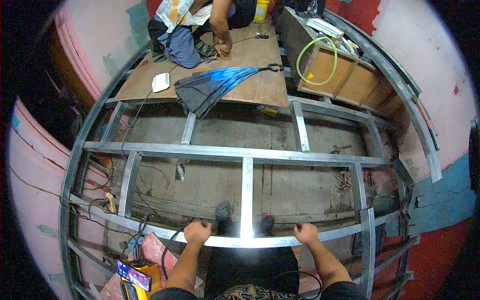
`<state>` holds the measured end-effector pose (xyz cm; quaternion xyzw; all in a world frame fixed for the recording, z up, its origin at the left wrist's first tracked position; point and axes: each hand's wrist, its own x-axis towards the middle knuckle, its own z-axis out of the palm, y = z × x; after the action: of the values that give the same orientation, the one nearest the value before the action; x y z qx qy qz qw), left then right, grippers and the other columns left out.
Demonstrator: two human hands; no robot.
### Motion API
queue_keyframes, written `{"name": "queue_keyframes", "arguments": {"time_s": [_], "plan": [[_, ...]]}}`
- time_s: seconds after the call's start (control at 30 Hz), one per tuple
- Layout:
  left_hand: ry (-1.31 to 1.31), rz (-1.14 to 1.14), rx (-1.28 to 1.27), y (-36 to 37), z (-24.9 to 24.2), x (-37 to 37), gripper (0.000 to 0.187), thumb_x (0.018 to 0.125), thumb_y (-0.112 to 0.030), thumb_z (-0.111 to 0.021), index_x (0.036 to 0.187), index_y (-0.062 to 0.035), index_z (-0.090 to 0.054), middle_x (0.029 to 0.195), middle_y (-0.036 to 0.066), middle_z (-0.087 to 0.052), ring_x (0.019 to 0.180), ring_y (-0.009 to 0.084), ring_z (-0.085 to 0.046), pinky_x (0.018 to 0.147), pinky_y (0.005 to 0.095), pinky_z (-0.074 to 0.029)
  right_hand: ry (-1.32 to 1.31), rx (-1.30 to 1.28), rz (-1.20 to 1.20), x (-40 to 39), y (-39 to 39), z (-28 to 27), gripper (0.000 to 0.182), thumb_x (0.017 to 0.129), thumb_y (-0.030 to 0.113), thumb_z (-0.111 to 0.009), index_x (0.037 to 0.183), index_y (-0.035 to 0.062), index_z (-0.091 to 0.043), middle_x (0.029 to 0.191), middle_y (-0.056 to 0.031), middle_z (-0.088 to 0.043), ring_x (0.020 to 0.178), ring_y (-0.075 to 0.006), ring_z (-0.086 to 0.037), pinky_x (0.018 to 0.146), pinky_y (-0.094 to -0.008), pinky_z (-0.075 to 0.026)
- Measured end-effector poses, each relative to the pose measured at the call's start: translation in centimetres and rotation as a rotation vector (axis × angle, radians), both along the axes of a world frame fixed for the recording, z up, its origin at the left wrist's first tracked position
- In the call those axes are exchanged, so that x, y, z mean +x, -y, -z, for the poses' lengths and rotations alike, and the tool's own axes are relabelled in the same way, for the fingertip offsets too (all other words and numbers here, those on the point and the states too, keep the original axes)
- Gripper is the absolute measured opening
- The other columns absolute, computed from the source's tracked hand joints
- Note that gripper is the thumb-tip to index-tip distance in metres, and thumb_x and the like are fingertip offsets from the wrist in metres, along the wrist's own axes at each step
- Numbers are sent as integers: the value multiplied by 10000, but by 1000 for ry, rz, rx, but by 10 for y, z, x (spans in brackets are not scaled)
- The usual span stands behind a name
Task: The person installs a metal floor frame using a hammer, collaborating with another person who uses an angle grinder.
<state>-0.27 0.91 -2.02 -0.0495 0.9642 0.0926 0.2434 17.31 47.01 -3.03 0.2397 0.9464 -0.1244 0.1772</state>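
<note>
My left hand (pixel 197 231) is closed over the near metal beam (pixel 270 242), left of its middle. Farther right on the same beam, my right hand (pixel 305 233) is also curled round it, with the fingers partly hidden. Between my hands a short metal crosspiece (pixel 247 195) joins this beam to a longer metal beam (pixel 225 150) ahead. A black cable (pixel 167 250) runs close beside my left hand. My feet, in dark clogs (pixel 223 212), stand on the floor below, inside the frame.
A person (pixel 182 40) kneels on a plywood sheet (pixel 260 90) over the far frame. A blue-and-black umbrella (pixel 220 85) lies there. A wooden cabinet (pixel 345 75) bears a yellow-green hose (pixel 298 57). A phone (pixel 134 275) rests low left. Open gaps between beams show the floor beneath.
</note>
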Motion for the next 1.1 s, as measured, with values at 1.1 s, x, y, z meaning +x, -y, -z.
{"name": "queue_keyframes", "arguments": {"time_s": [1.1], "plan": [[-2, -7, -14, -1, -2, 0, 567, 950, -581, -664, 1112, -66, -837, 1141, 204, -803, 1089, 404, -772, 989, 504, -589, 14, -35, 20, -2, 2, -7, 533, 985, 545, -592, 1186, 103, -811, 1130, -252, -791, 1077, -455, -759, 989, -558, -594]]}}
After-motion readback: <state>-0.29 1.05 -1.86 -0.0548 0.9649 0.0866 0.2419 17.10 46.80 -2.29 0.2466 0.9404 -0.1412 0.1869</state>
